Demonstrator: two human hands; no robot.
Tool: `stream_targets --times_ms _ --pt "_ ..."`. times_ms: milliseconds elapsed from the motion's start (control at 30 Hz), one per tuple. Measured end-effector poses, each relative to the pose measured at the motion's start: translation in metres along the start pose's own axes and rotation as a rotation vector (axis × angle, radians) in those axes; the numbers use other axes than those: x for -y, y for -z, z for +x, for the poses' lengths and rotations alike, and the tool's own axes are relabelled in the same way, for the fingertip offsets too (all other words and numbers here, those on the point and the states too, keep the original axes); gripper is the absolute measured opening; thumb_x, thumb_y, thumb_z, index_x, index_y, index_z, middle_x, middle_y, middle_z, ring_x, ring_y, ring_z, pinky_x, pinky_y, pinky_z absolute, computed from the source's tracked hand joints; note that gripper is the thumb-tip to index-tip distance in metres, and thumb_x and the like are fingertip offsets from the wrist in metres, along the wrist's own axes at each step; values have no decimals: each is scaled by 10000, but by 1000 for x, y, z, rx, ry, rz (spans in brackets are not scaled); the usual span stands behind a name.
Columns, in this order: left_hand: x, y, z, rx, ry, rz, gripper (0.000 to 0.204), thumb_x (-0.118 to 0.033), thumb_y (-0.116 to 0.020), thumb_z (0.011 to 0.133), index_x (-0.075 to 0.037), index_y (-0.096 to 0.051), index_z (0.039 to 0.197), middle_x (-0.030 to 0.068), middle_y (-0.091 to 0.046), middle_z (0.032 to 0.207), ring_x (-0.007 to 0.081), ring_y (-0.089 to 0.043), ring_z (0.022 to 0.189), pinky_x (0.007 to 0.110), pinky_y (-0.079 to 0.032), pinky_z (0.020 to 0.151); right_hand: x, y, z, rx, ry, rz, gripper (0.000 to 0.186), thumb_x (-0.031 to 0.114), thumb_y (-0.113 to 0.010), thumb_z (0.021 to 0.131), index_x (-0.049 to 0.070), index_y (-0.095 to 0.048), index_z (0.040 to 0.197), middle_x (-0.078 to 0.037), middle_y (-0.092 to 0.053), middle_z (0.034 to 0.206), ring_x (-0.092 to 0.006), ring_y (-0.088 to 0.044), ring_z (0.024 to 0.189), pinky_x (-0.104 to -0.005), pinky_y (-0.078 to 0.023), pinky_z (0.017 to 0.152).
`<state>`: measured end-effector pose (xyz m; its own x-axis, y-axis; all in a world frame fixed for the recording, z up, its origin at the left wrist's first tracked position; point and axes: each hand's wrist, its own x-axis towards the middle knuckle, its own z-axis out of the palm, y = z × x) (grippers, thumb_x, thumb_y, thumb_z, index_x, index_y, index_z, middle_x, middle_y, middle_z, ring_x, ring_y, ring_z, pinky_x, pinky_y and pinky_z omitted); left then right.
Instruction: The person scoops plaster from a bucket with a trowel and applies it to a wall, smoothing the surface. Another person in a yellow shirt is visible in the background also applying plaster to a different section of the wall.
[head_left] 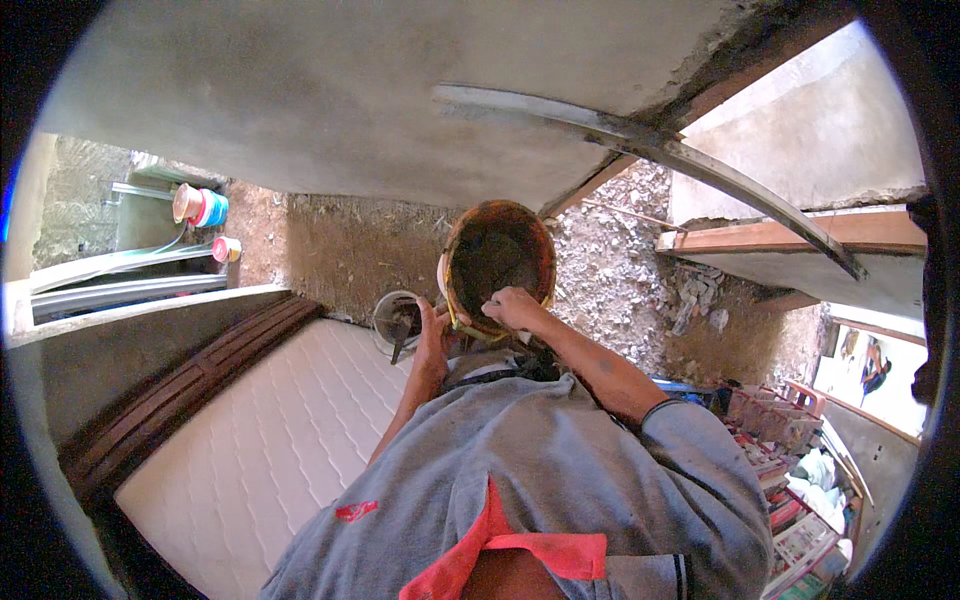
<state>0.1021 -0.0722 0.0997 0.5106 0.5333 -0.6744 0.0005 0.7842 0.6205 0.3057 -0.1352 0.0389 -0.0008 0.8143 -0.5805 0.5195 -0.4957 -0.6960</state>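
One bucket point(542, 250) lies under the right hand point(513, 308), beside the left hand point(432, 336); grips unclear.

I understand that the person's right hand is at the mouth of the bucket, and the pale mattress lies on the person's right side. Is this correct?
Not quite: the head view shows the pale mattress on the person's left side. The right hand is at the mouth of the bucket.

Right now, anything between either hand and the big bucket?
Nothing visible. The right hand is over the near part of the bucket's mouth; the left hand is close by its left side, contact unclear. The small clear pail is on the left hand's far side from the bucket, not between.
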Motion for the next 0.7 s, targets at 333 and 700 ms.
stream_targets --times_ms 333,700 --pt "5 27 31 12 95 -21 715 -688 -252 1007 -114 -621 1222 46 -636 1150 208 -545 1094 470 -314 1087 -13 28 -70 -188 -134 744 305 298 -604 990 1 -631 1056 -86 -659 807 -163 -628 621 -318 -522 539" --pt "2 33 62 -11 61 134 1036 -909 -156 847 -69 -653 1196 96 -670 1040 238 -541 854 382 -440 767 137 193 -194 -1551 613 1115 457 241 -623 968 39 -393 1307 -87 -547 905 -165 -565 607 -322 -502 519"
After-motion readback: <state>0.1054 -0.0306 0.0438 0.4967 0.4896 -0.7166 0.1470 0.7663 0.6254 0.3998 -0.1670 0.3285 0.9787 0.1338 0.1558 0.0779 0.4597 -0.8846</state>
